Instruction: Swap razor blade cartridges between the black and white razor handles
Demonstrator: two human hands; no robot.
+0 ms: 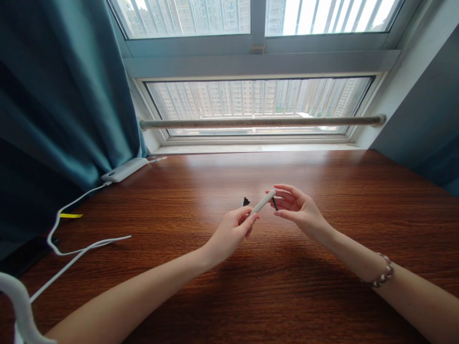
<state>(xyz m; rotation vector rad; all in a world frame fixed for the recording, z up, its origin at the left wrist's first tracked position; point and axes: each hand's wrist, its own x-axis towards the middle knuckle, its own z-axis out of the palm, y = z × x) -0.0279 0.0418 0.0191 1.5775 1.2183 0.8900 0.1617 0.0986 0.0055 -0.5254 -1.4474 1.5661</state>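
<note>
My left hand (233,228) is closed around the near end of a slim white bar (263,202), which slants up to the right above the table. Just beyond those fingers a small black piece with a jagged tip (245,201) sticks up; whether it belongs to the bar is hidden. At the bar's far end, a short thin dark rod (274,203) points down. My right hand (299,208) has its thumb at the rod's lower end and its curled fingers behind it. A beaded bracelet (383,272) circles my right wrist.
The brown wooden table (172,191) reaches the window sill. On the left lie a white power strip (125,169), a looping white cable (77,255) and a yellow strip (71,216) by the blue curtain (71,95). A curved white tube (16,298) stands at lower left.
</note>
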